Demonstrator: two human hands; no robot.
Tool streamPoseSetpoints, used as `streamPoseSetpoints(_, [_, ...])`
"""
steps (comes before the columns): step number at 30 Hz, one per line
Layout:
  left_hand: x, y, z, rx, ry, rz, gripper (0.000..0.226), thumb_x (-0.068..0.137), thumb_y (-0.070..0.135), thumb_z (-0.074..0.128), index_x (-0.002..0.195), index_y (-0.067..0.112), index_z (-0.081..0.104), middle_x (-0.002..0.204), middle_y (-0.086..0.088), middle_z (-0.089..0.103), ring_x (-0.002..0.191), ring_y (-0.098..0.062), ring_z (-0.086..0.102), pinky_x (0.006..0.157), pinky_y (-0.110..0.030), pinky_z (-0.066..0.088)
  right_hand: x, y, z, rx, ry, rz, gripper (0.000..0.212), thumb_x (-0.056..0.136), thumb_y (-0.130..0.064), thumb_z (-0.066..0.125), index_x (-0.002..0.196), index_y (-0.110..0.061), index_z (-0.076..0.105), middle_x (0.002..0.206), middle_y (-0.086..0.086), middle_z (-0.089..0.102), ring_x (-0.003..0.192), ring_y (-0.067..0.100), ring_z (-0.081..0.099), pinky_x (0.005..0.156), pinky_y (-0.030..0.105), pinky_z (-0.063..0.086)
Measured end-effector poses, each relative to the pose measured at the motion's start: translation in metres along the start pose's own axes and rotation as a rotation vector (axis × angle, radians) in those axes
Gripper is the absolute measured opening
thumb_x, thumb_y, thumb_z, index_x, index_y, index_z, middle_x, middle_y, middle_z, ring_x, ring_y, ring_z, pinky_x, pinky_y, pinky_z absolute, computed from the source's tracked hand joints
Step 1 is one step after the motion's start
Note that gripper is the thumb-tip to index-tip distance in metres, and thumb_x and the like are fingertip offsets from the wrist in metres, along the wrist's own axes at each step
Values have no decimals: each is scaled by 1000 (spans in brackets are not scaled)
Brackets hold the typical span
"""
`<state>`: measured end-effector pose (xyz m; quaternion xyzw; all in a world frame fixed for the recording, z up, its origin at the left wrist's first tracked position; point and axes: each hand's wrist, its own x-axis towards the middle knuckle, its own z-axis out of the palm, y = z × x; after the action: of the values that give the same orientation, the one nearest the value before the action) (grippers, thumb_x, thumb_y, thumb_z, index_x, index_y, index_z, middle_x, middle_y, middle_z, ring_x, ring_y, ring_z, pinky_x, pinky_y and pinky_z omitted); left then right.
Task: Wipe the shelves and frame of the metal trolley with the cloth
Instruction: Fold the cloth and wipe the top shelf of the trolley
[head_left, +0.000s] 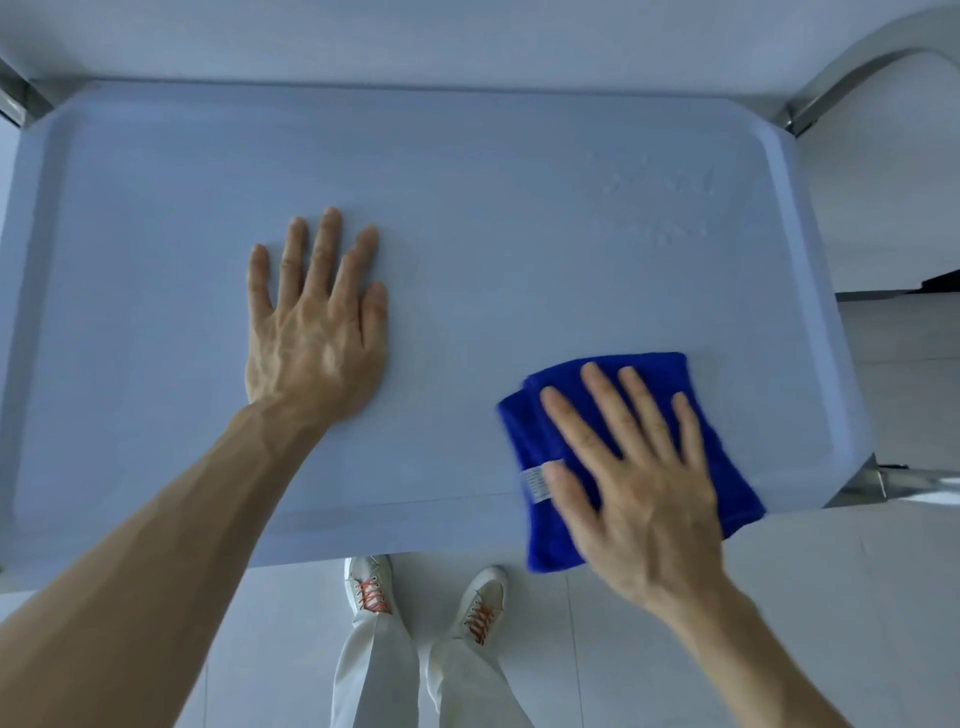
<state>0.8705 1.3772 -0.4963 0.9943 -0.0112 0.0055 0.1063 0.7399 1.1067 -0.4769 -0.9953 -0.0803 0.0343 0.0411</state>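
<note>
Lying folded at the near right corner of the trolley's top shelf (156, 441), the blue cloth (540, 431) is pressed flat under the right hand (639, 499), fingers straight and spread. Pale floor tiles (805, 597) are seen below. The left hand (317, 332) is rested flat, released, mid-shelf.

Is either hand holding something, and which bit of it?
Nothing is gripped. The right hand presses flat on the middle of the blue cloth; the left hand rests flat on the trolley shelf.
</note>
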Motion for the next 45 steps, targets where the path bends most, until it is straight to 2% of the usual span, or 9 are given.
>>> streamPoseSetpoints(4, [1, 0, 1, 12, 12, 7, 52, 103, 41, 23, 154, 27, 25, 165, -4, 19, 153, -27, 11, 123, -51, 1, -5, 45, -6, -52, -7, 162, 57, 104, -56, 21, 154, -33, 34, 163, 3, 31, 151, 30, 28, 120, 60, 20])
streamPoseSetpoints(7, [1, 0, 1, 10, 9, 7, 52, 103, 41, 23, 154, 27, 25, 165, -4, 18, 153, -27, 10, 122, -52, 2, 1, 14, -4, -53, 35, 244, 57, 103, -54, 28, 153, -29, 38, 162, 6, 33, 149, 34, 30, 118, 64, 19])
streamPoseSetpoints(10, [2, 1, 0, 9, 0, -1, 53, 103, 42, 20, 154, 28, 23, 165, -3, 16, 153, -26, 9, 123, -51, 1, 9, -46, 1, 30, 50, 135, 57, 99, -51, 41, 152, -30, 41, 162, 3, 34, 150, 34, 29, 117, 65, 18])
streamPoseSetpoints(13, [1, 1, 0, 14, -15, -7, 55, 102, 44, 15, 154, 29, 20, 166, -2, 14, 153, -24, 5, 123, -49, -1, 12, -78, 5, 101, -2, -18, 56, 102, -54, 34, 155, -35, 34, 165, -1, 27, 153, 29, 20, 118, 64, 16])
streamPoseSetpoints(16, [2, 2, -1, 7, -15, -10, 55, 102, 45, 15, 154, 30, 22, 166, -1, 14, 153, -23, 6, 123, -49, 0, 11, -47, 4, 107, 2, -61, 54, 103, -56, 31, 154, -40, 32, 165, -6, 27, 153, 23, 20, 120, 59, 18])
streamPoseSetpoints(21, [1, 7, -4, -6, -9, -6, 54, 102, 41, 23, 153, 25, 29, 164, -5, 20, 152, -27, 11, 122, -52, 3, 16, 45, -4, -10, 29, 178, 56, 102, -56, 30, 155, -37, 32, 164, -1, 28, 152, 27, 26, 120, 59, 19])
streamPoseSetpoints(27, [15, 53, -17, -65, 13, 139, 56, 90, 28, 41, 143, 10, 45, 156, -17, 34, 143, -36, 33, 118, -59, 11, 21, 51, -1, -52, 23, 186, 57, 103, -56, 26, 156, -37, 28, 165, 1, 27, 152, 29, 24, 119, 60, 19])
streamPoseSetpoints(36, [14, 90, 18, 38, -73, 171, 59, 102, 41, 15, 157, 22, 20, 165, -2, 19, 153, -25, 10, 122, -57, 2, 23, 51, 3, -49, 28, 176, 59, 102, -60, 27, 157, -38, 24, 166, 1, 25, 153, 30, 21, 120, 62, 18])
streamPoseSetpoints(45, [17, 89, 19, 62, -105, 158, 57, 103, 41, 14, 157, 24, 19, 165, 0, 16, 153, -22, 7, 122, -55, 1, 204, 36, -5, 66, 96, 205, 59, 99, -58, 31, 155, -42, 27, 166, -1, 25, 153, 29, 18, 121, 62, 10])
